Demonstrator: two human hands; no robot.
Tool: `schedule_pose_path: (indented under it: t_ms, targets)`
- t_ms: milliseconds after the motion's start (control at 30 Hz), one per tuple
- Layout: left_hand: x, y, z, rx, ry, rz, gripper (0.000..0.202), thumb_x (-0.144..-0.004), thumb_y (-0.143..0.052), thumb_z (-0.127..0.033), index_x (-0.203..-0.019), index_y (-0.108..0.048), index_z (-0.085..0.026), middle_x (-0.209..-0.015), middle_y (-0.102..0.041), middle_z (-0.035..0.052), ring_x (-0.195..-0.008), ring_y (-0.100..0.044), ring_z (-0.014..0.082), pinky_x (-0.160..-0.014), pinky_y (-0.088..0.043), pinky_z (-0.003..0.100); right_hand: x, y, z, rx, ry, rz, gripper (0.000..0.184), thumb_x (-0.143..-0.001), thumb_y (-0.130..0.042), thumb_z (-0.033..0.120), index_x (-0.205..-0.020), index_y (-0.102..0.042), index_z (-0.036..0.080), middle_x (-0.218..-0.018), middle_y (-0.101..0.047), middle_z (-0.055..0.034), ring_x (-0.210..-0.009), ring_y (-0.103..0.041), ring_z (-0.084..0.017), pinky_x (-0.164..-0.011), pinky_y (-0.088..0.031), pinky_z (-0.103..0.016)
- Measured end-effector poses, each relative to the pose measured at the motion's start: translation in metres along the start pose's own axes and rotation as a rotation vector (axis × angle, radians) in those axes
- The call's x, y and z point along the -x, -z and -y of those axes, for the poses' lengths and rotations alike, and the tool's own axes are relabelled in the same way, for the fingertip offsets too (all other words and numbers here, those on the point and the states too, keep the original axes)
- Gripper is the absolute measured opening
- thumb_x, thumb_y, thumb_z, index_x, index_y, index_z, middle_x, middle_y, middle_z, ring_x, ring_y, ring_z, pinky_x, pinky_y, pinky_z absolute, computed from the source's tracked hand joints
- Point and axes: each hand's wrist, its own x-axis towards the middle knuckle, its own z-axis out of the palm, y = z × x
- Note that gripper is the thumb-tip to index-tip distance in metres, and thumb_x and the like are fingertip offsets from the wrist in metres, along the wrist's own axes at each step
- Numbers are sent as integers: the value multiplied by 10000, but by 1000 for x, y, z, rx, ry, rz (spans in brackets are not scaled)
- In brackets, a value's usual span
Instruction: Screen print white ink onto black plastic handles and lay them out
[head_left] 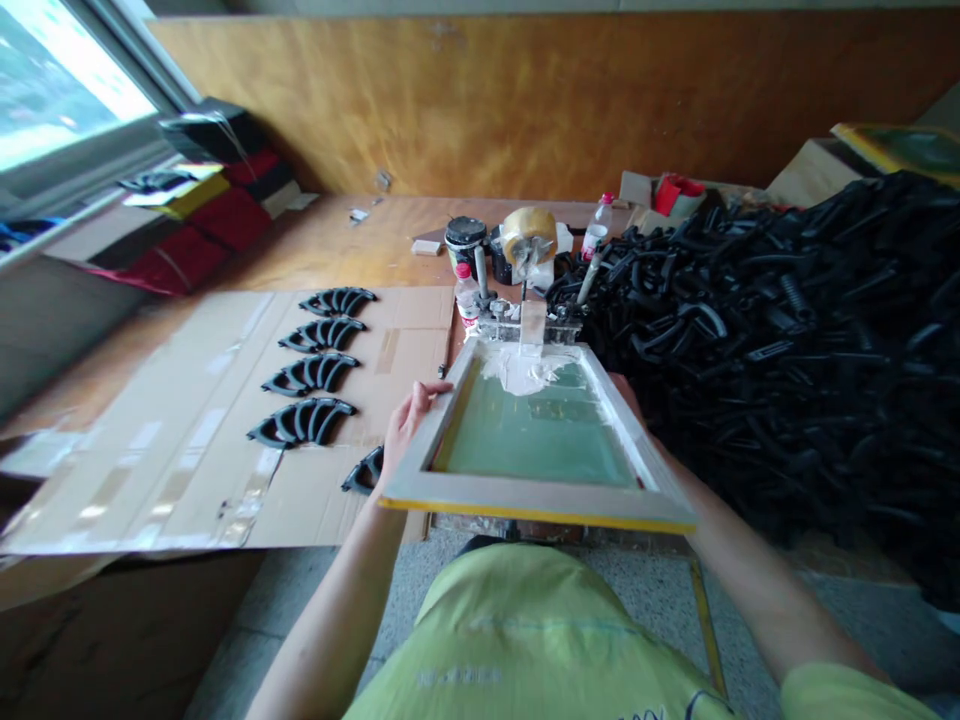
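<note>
A screen printing frame (540, 497) with a green mesh (536, 445) is tilted in front of me, its near edge above my lap. My left hand (409, 425) grips the left side of it, fingers on the rim. On the opposite side my right hand (627, 393) holds the frame, mostly hidden by its edge. White ink (517, 375) is smeared across the far end of the mesh, where a pale flat scraper (533, 328) stands. A metal clamp (491, 328) sits at the far edge. Beside my left hand lies a black curved, ribbed part (363, 472), partly covered.
Several similar black parts (311, 373) lie in a column on a cardboard sheet (195, 430) at left. A large heap of black pieces (750, 340) fills the right. Behind the clamp stand a dark tub (466, 243), a tape roll (529, 236) and a red-capped bottle (598, 228).
</note>
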Motion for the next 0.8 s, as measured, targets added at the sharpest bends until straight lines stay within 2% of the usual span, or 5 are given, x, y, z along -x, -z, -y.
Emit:
schedule_pose_path:
  t_ms: [167,333,467,667,800]
  targets:
    - [14,10,66,-57,212,105,742,-750,-646,-587,-1356,-528,-174,-785,-681,15,-628,-595,137,-570,-453,217,-49,13,20,-33,82,-215,419,-854,-587,199,-1269,-578,140,-1295,-566,-150,-1176,-534,-274,-1012,-445,-424]
    - [3,8,121,-140,233,90,742,-792,-607,-555,-1431,-439,-218,-852,-702,28,-673,-630,158,-605,-482,241,-87,-9,88,74,235,121,247,-840,-600,150,-1086,-611,138,-1099,-633,-137,-1076,-533,-269,-936,-435,-383]
    - [1,8,130,-175,206,75,688,-810,-580,-562,-1392,-497,-204,-926,-711,50,-774,-653,183,-693,-506,271,-66,-18,97,154,275,266,130,-843,-524,87,-910,-625,133,-941,-655,-122,-947,-551,-238,-842,-417,-332]
    - [2,8,130,-184,188,58,647,-809,-581,-570,-1342,-558,-205,-1075,-704,66,-944,-648,214,-832,-498,301,-25,5,85,46,647,395,161,-812,-516,58,-861,-628,163,-882,-647,-69,-913,-551,-210,-718,-384,-285]
    - [3,8,129,-172,202,46,637,-806,-585,-574,-1327,-569,-207,-1018,-713,59,-895,-652,203,-789,-501,289,-34,7,87,-6,548,351,77,-820,-573,126,-808,-624,183,-829,-642,-47,-848,-553,-201,-678,-368,-280]
